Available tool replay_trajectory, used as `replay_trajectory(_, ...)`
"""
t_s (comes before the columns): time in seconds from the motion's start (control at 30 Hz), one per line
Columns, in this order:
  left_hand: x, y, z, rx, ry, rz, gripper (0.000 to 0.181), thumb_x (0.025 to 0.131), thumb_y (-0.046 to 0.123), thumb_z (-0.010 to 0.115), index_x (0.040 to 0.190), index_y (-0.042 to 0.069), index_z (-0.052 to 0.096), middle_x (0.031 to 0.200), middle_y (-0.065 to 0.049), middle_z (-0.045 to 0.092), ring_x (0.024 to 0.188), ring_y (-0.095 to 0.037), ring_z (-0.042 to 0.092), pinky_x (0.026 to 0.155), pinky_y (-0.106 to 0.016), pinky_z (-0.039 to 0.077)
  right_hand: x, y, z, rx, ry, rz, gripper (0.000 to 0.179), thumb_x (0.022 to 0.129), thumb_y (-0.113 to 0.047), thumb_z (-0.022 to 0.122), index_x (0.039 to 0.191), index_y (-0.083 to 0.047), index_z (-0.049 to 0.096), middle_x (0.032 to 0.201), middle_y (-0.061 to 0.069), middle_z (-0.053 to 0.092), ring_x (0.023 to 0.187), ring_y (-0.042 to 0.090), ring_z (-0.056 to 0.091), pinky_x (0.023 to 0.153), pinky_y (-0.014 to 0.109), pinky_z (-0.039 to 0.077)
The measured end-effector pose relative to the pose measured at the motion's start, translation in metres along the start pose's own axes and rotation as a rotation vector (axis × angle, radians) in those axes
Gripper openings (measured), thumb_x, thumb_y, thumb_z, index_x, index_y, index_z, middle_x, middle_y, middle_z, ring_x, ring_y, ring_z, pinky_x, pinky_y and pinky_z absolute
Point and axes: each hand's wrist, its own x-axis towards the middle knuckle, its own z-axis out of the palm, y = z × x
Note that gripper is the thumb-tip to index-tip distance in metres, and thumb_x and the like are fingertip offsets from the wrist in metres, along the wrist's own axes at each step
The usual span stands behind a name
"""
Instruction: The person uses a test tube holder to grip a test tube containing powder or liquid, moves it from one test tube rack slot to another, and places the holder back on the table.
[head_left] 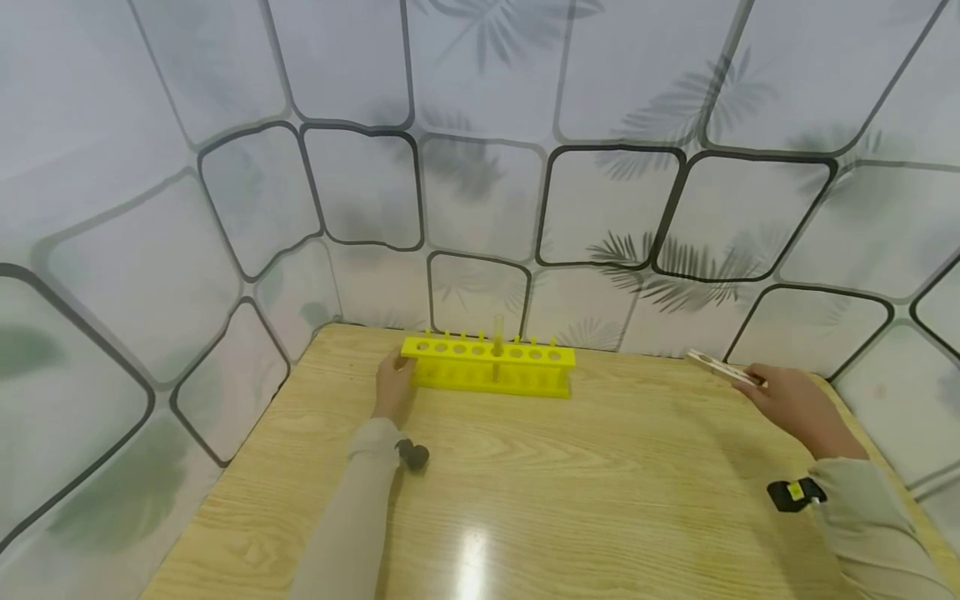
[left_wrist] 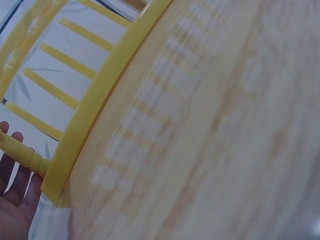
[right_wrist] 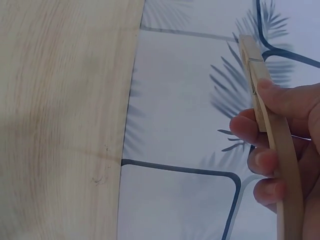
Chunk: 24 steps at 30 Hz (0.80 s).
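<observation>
A yellow rack (head_left: 480,360) stands on the counter (head_left: 525,475), just to the right of the left hand (head_left: 393,387), which holds its near end. A clear tube (head_left: 498,329) stands up in one hole, farther right of that hand. The right hand (head_left: 798,404) pinches a wooden clip (head_left: 718,367), whose tip pokes out left past the fingers. A white wall (head_left: 487,200) with leaves and lines is behind both hands.

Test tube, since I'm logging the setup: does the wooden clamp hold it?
No, the test tube stands in the yellow rack, apart from the wooden clamp in the right hand.
</observation>
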Motion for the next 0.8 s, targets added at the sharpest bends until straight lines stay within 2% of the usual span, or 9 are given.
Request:
replay_trajectory(0.17,0.001,-0.001,0.001,0.0,0.004,0.011,0.039,0.097,0.023,0.048,0.133,0.01,0.049,0.132,-0.011,0.052,0.125,-0.026,0.046,0.107,-0.041,0.043,0.005,-0.003,-0.003,-0.017,0.02,-0.013,0.041,0.095,-0.031,0.053,0.1,0.009,0.063,0.069,0.01,0.066,0.05,0.008,0.047,0.046,0.028,0.039)
replay_trajectory(0.33,0.002,-0.001,0.001,0.005,0.006,0.009,0.038,0.097,0.024,0.048,0.133,0.01,0.05,0.132,-0.011,0.052,0.126,-0.026,0.045,0.107,-0.042,0.043,0.008,-0.006,-0.006,-0.031,0.023,-0.035,0.043,0.096,-0.031,0.051,0.103,0.009,0.063,0.067,0.008,0.066,0.049,0.007,0.048,0.047,0.03,0.043)
replay_trajectory(0.53,0.001,-0.001,0.001,-0.004,0.002,0.0,0.038,0.097,0.025,0.048,0.133,0.012,0.05,0.131,-0.009,0.053,0.125,-0.024,0.046,0.106,-0.04,0.044,0.014,-0.012,-0.009,-0.045,0.035,-0.059,0.038,0.096,-0.03,0.051,0.099,0.006,0.064,0.058,0.0,0.056,0.046,0.008,0.04,0.046,0.025,0.034)
replay_trajectory(0.63,0.001,-0.001,0.001,0.01,0.006,0.007,0.038,0.097,0.026,0.048,0.133,0.012,0.05,0.131,-0.009,0.054,0.125,-0.024,0.046,0.106,-0.04,0.044,0.017,-0.016,-0.01,-0.057,0.034,-0.057,0.042,0.096,-0.03,0.052,0.103,0.009,0.063,0.061,0.005,0.061,0.046,0.009,0.045,0.046,0.03,0.041)
replay_trajectory(0.73,0.0,0.0,0.001,0.024,0.01,0.016,0.038,0.097,0.026,0.048,0.132,0.011,0.05,0.131,-0.01,0.054,0.125,-0.025,0.046,0.107,-0.041,0.043,0.021,-0.021,-0.012,-0.067,0.026,-0.057,0.046,0.095,-0.03,0.053,0.11,0.012,0.061,0.07,0.012,0.067,0.051,0.012,0.054,0.053,0.04,0.05)
replay_trajectory(0.8,0.0,0.0,0.002,0.022,0.01,0.016,0.038,0.097,0.026,0.048,0.132,0.011,0.05,0.131,-0.01,0.054,0.125,-0.025,0.046,0.107,-0.041,0.043,0.023,-0.024,-0.013,-0.069,0.023,-0.059,0.045,0.095,-0.029,0.054,0.109,0.012,0.061,0.072,0.014,0.068,0.052,0.013,0.056,0.055,0.042,0.051)
